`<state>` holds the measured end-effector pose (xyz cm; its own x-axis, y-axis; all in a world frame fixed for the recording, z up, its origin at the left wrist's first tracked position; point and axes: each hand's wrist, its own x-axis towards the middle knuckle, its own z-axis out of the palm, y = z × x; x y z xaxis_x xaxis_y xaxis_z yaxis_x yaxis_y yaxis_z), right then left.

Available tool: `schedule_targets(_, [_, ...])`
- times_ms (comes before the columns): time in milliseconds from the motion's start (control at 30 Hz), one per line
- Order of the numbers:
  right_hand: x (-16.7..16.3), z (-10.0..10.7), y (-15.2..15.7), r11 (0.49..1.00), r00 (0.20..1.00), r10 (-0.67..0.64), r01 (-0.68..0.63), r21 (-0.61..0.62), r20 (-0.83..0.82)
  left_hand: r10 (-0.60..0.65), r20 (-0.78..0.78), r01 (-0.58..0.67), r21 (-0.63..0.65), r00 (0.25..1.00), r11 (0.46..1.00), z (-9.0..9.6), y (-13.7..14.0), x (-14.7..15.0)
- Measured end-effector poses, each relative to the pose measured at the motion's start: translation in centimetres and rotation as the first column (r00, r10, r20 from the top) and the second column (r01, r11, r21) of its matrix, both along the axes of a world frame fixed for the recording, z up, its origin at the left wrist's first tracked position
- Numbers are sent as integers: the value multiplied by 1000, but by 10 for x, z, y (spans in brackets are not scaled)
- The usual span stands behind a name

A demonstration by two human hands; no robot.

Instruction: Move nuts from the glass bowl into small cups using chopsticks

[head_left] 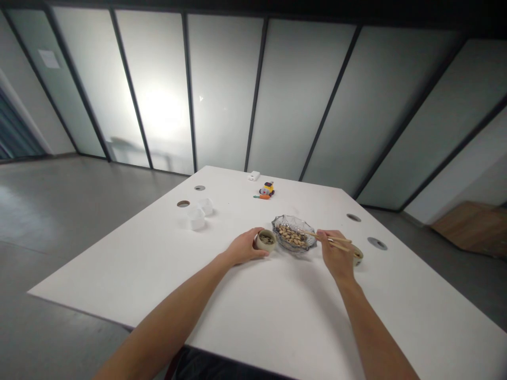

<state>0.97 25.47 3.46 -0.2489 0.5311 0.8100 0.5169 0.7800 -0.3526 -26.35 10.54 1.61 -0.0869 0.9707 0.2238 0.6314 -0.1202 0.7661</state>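
Note:
My left hand (247,247) is wrapped round a small pale cup (260,245) on the table, with some dark bits inside it. Just right of the cup stands a clear glass bowl (280,244) with a wavy rim, holding tan nuts or seeds, perhaps peanuts or pistachios, and some darker ones. A pair of wooden chopsticks (336,241) is in my right hand (336,256), their tips reaching over the bowl. Behind that hand, partly hidden, sits a second pale round container (357,255). Whether the chopstick tips pinch anything is too small to tell.
Two clear plastic containers (196,219) stand on the white table (158,264) at the left. Farther back lie a toy vehicle (267,188), an orange carrot-like toy (263,197) and a white box (254,176). Round cable holes (377,243) pierce the tabletop on both sides.

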Motion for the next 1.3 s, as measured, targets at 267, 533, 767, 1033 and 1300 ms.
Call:
schedule_targets(267, [-1,0,-1,999,999,-34,34,8,-8,1,-1,-1,-7,1000,1000,-1,1,0])
schedule_targets(533, [-1,1,-2,999,998,47,-46,-12,39,7,-7,-7,-17,1000,1000,-2,1,-1])
schedule_targets(767, [-1,-1,-2,996,996,84,-85,-37,-13,3,-8,-3,-20,1000,1000,1,1,1])
schedule_targets(1033, [1,-1,-1,998,999,31,-33,55,40,5,7,-5,-12,1000,1000,2,0,1])
schedule_targets(1300, [1,-2,1,999,997,29,-31,25,72,3,-3,-3,-23,1000,1000,1,0,0])
